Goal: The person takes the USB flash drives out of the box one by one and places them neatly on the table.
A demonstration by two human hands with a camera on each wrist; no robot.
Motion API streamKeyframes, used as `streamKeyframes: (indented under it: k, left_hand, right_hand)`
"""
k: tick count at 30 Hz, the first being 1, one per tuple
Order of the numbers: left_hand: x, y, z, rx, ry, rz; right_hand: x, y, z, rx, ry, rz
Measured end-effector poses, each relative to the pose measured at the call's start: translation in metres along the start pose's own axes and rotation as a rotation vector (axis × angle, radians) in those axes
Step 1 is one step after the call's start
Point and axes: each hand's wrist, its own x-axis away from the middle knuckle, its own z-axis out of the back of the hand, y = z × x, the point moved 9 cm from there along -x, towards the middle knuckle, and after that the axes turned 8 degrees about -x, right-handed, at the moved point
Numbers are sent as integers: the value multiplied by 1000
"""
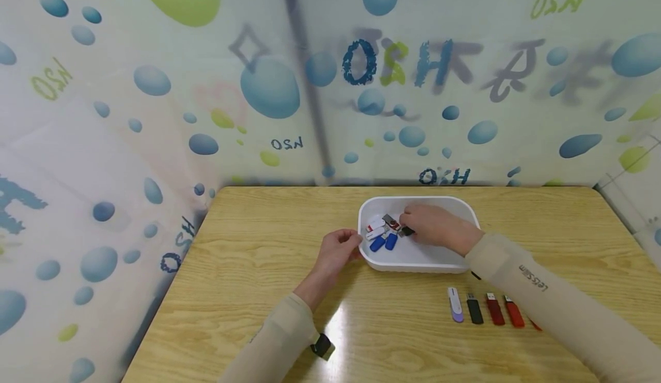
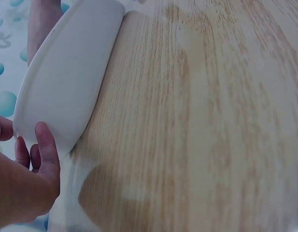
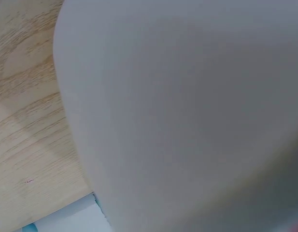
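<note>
A white plastic tub [image 1: 423, 267] stands on the table, with several USB flash drives in its left half. Among them are blue drives [image 1: 378, 243], a white-and-red drive [image 1: 375, 225] and a brown swivel drive [image 1: 391, 221]. My left hand [image 1: 338, 251] holds the tub's left rim; in the left wrist view, fingers lie on both sides of that edge. Reaching inside, my right hand [image 1: 431, 225] has its fingers bent down over the drives, right by a black drive [image 1: 408, 231]. Its fingertips are hidden, so a grip on anything is unclear. The right wrist view shows mostly the blurred tub wall.
In front of the tub, USB drives lie in a row: a white-and-purple one [image 1: 455, 304], a black one [image 1: 474, 308], a dark red one [image 1: 495, 309] and a red one [image 1: 514, 312]. My right sleeve partly covers the row's right end. A patterned curtain [image 1: 320, 119] hangs behind the wooden table [image 1: 258, 245].
</note>
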Motion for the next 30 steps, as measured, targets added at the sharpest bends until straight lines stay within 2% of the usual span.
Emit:
streamKeyframes:
  k: [11, 22, 26, 30]
  left_hand:
    - [3, 2, -1, 15, 8, -12]
    - [2, 2, -1, 14, 3, -19]
    - [2, 3, -1, 5, 4, -20]
    - [3, 4, -1, 7, 2, -22]
  right_hand:
    - [-1, 1, -5, 2, -15, -10]
    - [1, 11, -10, -72, -80, -108]
    - [9, 15, -2, -104, -43, -122]
    - [20, 16, 12, -93, 34, -100]
